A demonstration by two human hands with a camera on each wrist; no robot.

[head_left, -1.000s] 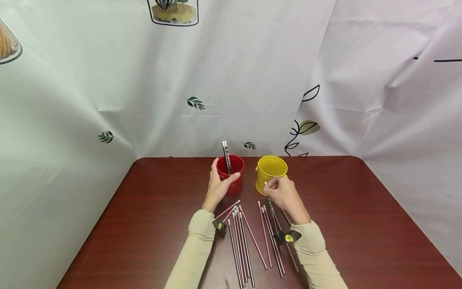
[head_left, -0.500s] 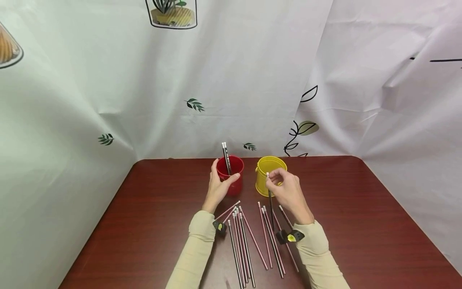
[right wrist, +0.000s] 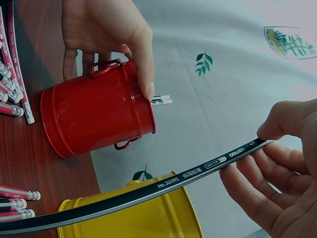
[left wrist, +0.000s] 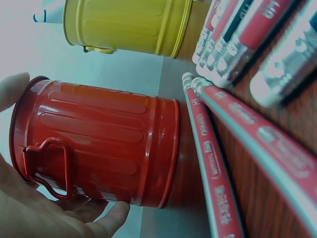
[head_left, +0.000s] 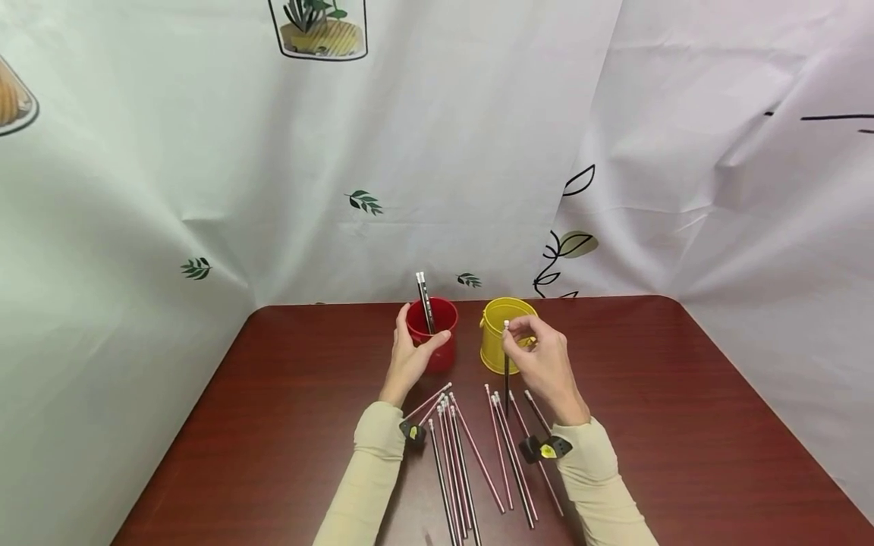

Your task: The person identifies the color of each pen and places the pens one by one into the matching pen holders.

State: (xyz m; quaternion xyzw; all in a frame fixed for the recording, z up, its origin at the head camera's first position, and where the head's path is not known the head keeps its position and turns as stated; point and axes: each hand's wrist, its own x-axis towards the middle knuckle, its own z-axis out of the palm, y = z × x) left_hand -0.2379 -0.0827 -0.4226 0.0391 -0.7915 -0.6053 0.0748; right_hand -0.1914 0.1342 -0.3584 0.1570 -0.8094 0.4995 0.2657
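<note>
My left hand (head_left: pixel 408 365) grips a small red metal bucket (head_left: pixel 444 356), its thumb at the rim and fingers round the far side. Black pencils (head_left: pixel 425 299) with white eraser ends lean inside that bucket. Between thumb and fingertips, my right hand (head_left: pixel 549 368) pinches a black pencil (right wrist: pixel 193 173) near its eraser end. The pencil hangs steeply, in front of a yellow bucket (head_left: pixel 490 353) that stands upright right of the red one. The right wrist view shows the pencil's printed side; its lower tip is out of that view.
Pink and black pencils lie on the dark red table (head_left: pixel 287 425) in two loose groups, a left group (head_left: pixel 454 470) and a right group (head_left: pixel 512 462), in front of the buckets. A white patterned curtain (head_left: pixel 437 152) hangs behind the table's far edge.
My right hand has lifted the black pencil up off the right group, and the pencil now hangs more upright before the yellow bucket. The left hand stays on the red bucket.
</note>
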